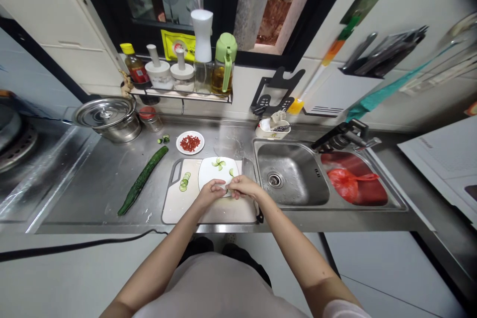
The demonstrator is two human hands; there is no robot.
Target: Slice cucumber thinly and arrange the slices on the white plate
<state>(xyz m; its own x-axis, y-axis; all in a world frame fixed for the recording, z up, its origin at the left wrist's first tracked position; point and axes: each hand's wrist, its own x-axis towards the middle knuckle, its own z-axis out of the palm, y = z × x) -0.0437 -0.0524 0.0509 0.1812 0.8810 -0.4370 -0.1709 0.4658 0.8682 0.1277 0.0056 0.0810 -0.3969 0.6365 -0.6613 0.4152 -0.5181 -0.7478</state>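
Observation:
My left hand (210, 192) and my right hand (242, 187) meet over the front edge of a white plate (207, 172). Their fingertips are pinched together around a small green piece that looks like a cucumber slice, mostly hidden by the fingers. Several cut cucumber pieces (218, 163) lie on the plate in a fanned, flower-like pattern, and a single piece (231, 172) sits near its right edge. Under the plate is a pale cutting board (179, 208) with a grey rim. Overlapping round cucumber slices (184, 182) rest on the board's left side.
Left of the board lies a long cucumber (143, 180), with cucumber ends (163, 138) behind it. A small dish of chopped red bits (190, 143) stands behind the board. A lidded steel pot (118, 126) is back left; the sink (294, 174) is right. Seasoning bottles (203, 44) line a shelf.

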